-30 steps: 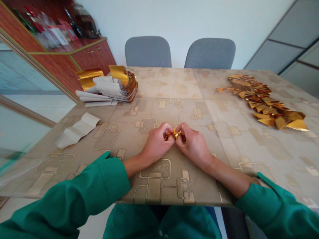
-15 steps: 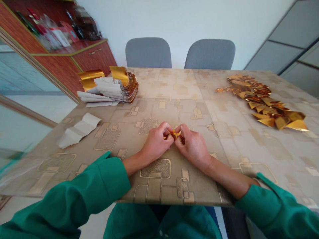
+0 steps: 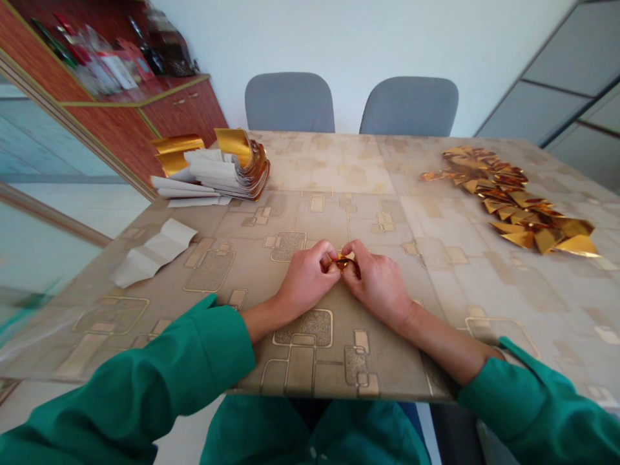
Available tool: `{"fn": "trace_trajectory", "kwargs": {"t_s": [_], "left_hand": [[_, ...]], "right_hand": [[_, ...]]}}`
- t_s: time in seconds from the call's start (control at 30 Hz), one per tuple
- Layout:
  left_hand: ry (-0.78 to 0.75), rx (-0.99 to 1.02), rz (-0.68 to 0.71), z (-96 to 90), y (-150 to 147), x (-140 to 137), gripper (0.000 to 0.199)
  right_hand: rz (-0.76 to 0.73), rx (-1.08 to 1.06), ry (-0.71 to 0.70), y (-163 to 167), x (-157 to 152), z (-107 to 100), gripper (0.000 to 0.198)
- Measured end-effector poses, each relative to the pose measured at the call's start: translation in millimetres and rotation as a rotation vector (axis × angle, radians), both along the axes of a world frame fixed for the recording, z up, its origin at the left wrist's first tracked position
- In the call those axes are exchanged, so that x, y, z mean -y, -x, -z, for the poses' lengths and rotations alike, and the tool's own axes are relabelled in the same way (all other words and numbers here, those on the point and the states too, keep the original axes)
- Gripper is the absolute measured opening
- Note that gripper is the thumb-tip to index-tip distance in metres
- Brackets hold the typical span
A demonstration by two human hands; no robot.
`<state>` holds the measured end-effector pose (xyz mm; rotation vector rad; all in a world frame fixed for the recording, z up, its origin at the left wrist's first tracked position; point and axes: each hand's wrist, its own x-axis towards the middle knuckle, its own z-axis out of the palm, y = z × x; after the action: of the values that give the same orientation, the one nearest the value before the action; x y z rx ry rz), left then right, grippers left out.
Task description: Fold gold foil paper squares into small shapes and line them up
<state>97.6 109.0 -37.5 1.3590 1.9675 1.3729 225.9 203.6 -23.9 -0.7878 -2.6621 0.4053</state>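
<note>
Between my fingertips, over the middle front of the table, is a small piece of gold foil paper [image 3: 343, 263]. My left hand [image 3: 310, 272] pinches its left end and my right hand [image 3: 380, 284] pinches its right end, thumbs and forefingers bent inward. Most of the paper is covered by the fingers, so its folded shape is hard to make out. A pile of folded gold paper pieces [image 3: 520, 190] stretches along the right side of the table. At the far left lies a stack of gold-and-white paper sheets [image 3: 217, 171], curled upward.
A creased pale sheet [image 3: 155, 253] lies near the left edge of the patterned table [image 3: 310, 368]. Two grey chairs [image 3: 289, 103] stand behind the far edge. A wooden cabinet [image 3: 184, 106] with bottles and bags is at the back left.
Both hands stay in the same place, still pinching the gold foil paper. The fingers have shifted slightly, and less gold shows between them; its visible part looks darker and more curved.
</note>
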Motion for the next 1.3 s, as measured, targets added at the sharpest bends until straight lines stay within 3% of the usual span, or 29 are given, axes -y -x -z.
{"fn": "trace_trajectory", "kwargs": {"t_s": [0.13,0.4,0.5,0.7,0.83,0.93,1.03,1.3], "left_hand": [[-0.01,0.017,-0.019,0.3,0.8,0.5,0.011],[0.007,-0.029,-0.031,1.6,-0.1,-1.7,0.011],[0.015,-0.045,-0.017,-0.7,-0.3,-1.3,0.011],[0.034,-0.036,0.001,-6.7,-1.2,3.5,0.035],[0.024,-0.001,0.02,-8.5,-0.5,6.5,0.039],[0.02,0.003,0.032,-7.6,0.9,7.5,0.037],[0.011,0.007,0.051,-4.8,2.7,7.8,0.036],[0.01,0.096,0.083,-3.6,4.1,7.9,0.028]], "right_hand": [[0.003,-0.049,0.048,-3.6,-1.2,0.3,0.031],[0.006,-0.013,-0.019,2.4,-1.1,1.5,0.02],[0.01,-0.018,0.023,1.3,-4.2,0.6,0.017],[0.068,-0.074,0.037,-5.3,-19.2,-2.5,0.013],[0.138,-0.083,0.029,-7.8,-36.3,-4.6,0.013],[0.197,-0.123,-0.002,-12.0,-63.0,-6.3,0.013],[0.234,-0.244,-0.139,-21.9,-105.6,-7.3,0.009],[0.639,-0.14,-0.198,-55.4,-219.1,-7.4,0.018]]}}
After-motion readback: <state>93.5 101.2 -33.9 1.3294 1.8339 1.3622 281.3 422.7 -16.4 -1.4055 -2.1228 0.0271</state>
